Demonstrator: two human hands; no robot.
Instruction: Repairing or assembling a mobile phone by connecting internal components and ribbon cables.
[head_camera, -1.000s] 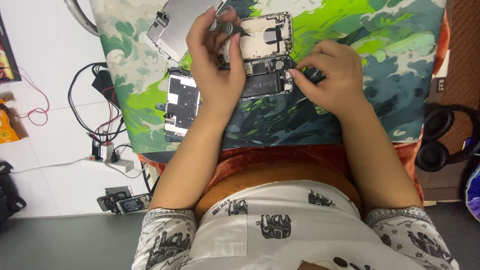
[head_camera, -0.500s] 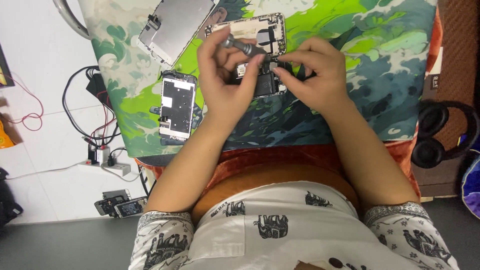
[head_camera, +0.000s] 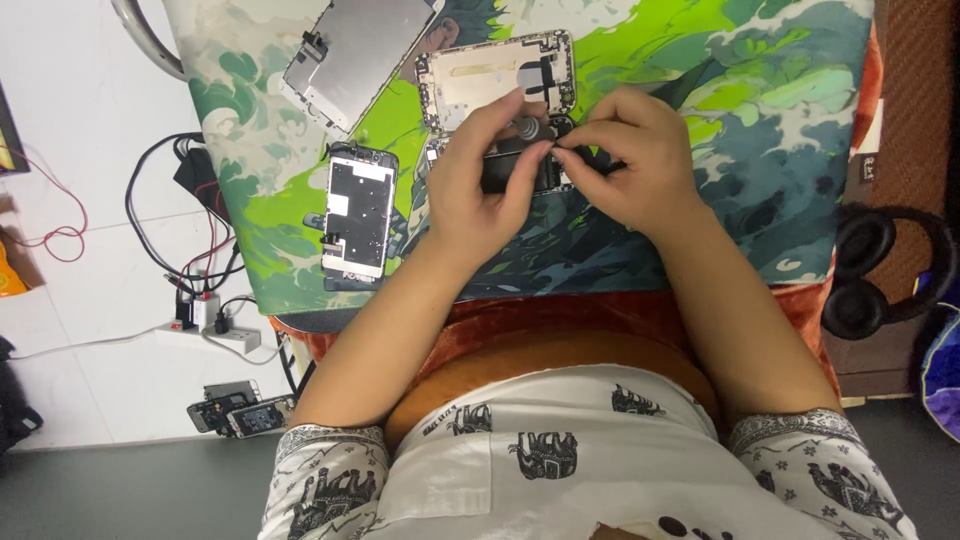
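Both hands meet over a dark opened phone body (head_camera: 520, 172) lying on the green and blue printed mat (head_camera: 760, 110), just near of a pale opened phone shell (head_camera: 497, 78) whose inside faces up. The left hand (head_camera: 480, 190) covers the left part of the dark body, its thumb and forefinger pinched round a small grey metal tool (head_camera: 527, 128) whose tip is hidden. The right hand (head_camera: 628, 160) lies over the right end, fingertips closed together on the body's edge; what they pinch, if anything, is too small to tell. To the left lies a flat screen assembly (head_camera: 358, 215) with a shiny metal backplate, and farther off a larger grey metal plate (head_camera: 362, 52), tilted and cut off by the top edge. Black and red cables (head_camera: 185, 235) tangle on the white floor at left, above a white power strip (head_camera: 225, 335). Black headphones (head_camera: 885, 270) rest at right. Two small phones (head_camera: 240, 412) lie on the floor near the left elbow.
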